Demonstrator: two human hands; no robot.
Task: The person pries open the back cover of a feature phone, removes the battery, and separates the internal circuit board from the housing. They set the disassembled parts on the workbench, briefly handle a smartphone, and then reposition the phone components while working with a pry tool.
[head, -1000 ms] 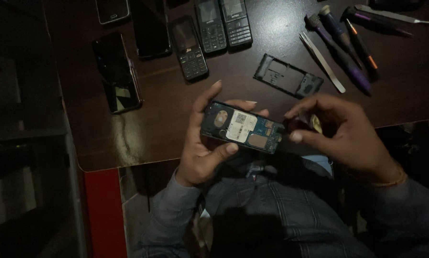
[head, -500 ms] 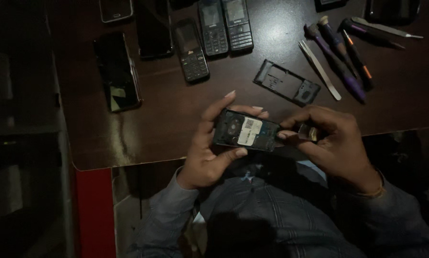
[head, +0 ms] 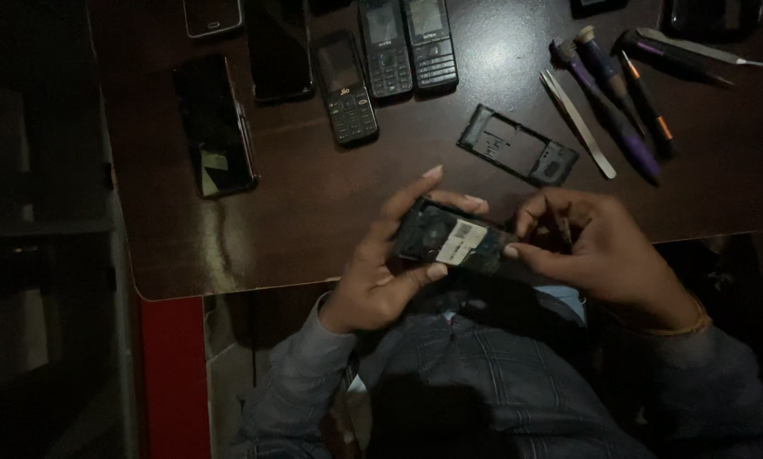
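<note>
My left hand (head: 380,270) holds a small opened keypad phone (head: 452,240) with its back cover off, inner side up, a white label showing on it. The phone sits just above the near edge of the dark brown table (head: 313,221). My right hand (head: 606,255) pinches the phone's right end, fingers curled over it. A thin metal piece shows between the right fingers; I cannot tell what it is. A detached black back frame (head: 517,144) lies on the table just beyond both hands.
Several keypad phones (head: 385,59) and a smartphone (head: 215,127) lie at the far left and middle. Tweezers (head: 578,123) and purple-handled screwdrivers (head: 611,93) lie at the far right. A red panel (head: 173,374) stands below the table's left corner.
Both hands with the opened phone have drifted slightly right and farther onto the table edge. The right fingers have closed more tightly over the phone's right end.
</note>
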